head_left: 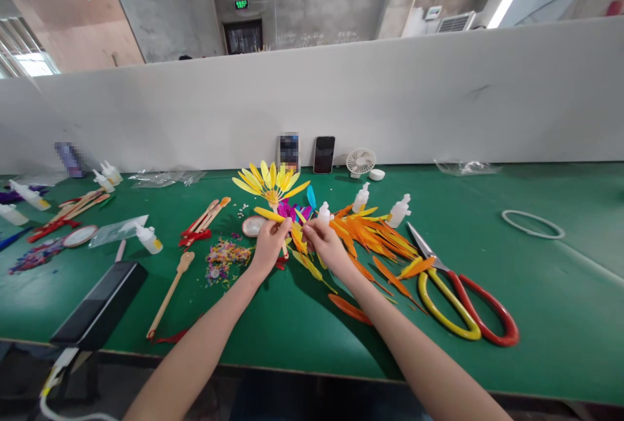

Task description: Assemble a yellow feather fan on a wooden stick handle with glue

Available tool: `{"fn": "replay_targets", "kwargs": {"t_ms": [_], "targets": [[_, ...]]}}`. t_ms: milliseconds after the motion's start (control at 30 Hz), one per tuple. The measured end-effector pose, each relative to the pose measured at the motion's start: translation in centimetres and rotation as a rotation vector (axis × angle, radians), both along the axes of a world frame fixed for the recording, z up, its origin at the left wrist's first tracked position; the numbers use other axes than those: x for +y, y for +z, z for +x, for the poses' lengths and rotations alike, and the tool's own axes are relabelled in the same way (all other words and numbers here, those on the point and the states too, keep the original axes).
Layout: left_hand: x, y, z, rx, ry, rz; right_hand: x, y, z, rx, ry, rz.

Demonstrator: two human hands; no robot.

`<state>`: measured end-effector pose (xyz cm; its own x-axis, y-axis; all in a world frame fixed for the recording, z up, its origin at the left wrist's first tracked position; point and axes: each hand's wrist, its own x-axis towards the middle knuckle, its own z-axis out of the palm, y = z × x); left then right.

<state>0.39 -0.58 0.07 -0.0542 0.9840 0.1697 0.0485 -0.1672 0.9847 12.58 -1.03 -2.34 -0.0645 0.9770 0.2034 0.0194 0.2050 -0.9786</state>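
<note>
My left hand (270,245) is closed around the stem of a fan of yellow feathers (270,182) and holds it upright above the green table (536,291). A loose yellow feather (270,214) lies across its fingertips. Close beside it, my right hand (325,243) is closed in a pinch on a small white glue bottle (324,213), with yellow feathers (307,264) under the fingers. A heap of orange feathers (375,232) spreads to the right of that hand. Magenta and blue feathers (295,208) lie behind both hands.
Two scissors, red-handled (480,307) and yellow-handled (441,304), lie at right. White bottles (398,211), a small fan (361,162), two phones (324,154), a white ring (533,223), wooden sticks (170,292), feather scraps (224,257) and a black box (100,304) surround the work. A white partition (439,96) backs the table.
</note>
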Motion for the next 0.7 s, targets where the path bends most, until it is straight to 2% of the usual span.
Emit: {"fn": "replay_targets", "kwargs": {"t_ms": [233,500,700], "targets": [[0.0,-0.23,0.06,-0.001,-0.019,0.002,0.22,-0.15,0.4,0.022,0.022,-0.017],[-0.17,0.31,0.13,0.013,-0.021,-0.011,0.27,-0.1,0.36,0.029,0.032,-0.03],[-0.09,-0.01,0.04,0.056,-0.017,0.02,0.22,-0.09,0.32,0.02,0.019,-0.01]]}}
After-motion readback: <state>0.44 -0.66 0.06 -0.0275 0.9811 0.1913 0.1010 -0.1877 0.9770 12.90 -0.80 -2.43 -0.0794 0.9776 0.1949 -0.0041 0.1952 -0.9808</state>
